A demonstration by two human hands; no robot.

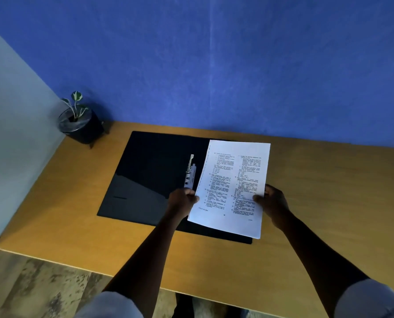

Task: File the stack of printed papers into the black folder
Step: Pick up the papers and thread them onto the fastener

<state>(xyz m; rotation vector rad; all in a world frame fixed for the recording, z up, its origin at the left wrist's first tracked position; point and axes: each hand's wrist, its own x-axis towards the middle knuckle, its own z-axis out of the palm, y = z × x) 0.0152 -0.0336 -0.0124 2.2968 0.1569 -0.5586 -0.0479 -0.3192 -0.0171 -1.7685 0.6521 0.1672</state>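
STATE: my left hand (184, 199) and right hand (272, 200) each pinch a side edge of the papers (233, 187) | POSITION: over open folder (150, 177), right half | RISK: clip (190, 174) lever up; uneven grip may fan sheets, snag edge.

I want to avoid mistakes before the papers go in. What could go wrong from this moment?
1. The metal clip has one prong standing up; the stack of papers could catch or tear on it if lowered carelessly.
2. The left hand and right hand pinch only the stack's side edges, so sheets may slide out of alignment.
3. The stack is tilted against the black folder, so it may land crooked.
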